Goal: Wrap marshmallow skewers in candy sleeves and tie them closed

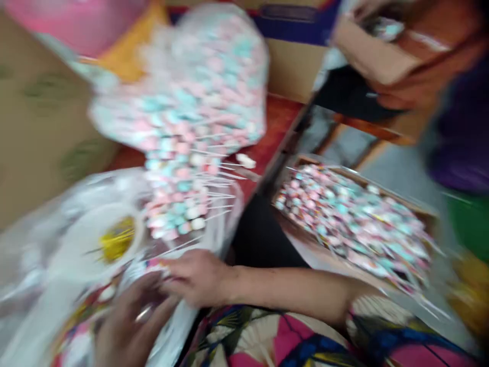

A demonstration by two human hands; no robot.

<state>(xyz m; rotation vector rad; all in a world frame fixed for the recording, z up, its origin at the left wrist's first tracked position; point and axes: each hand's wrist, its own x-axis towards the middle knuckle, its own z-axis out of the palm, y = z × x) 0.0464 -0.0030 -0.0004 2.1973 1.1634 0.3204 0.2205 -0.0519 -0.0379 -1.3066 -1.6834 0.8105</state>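
Between the fingertips is a small pink-and-white piece (153,263), too blurred to show its form. The right hand (198,278) has its fingers bent in close; the left hand (132,321) curves thumb and fingers with a gap between them. I cannot tell which hand grips the piece. The right forearm (286,289) comes in nearly level; the left hand reaches up from below. Near them sits a white bowl (86,244) of yellow ties (118,239). Beyond, pastel lollipops (179,204) spill from a plastic bag (225,56).
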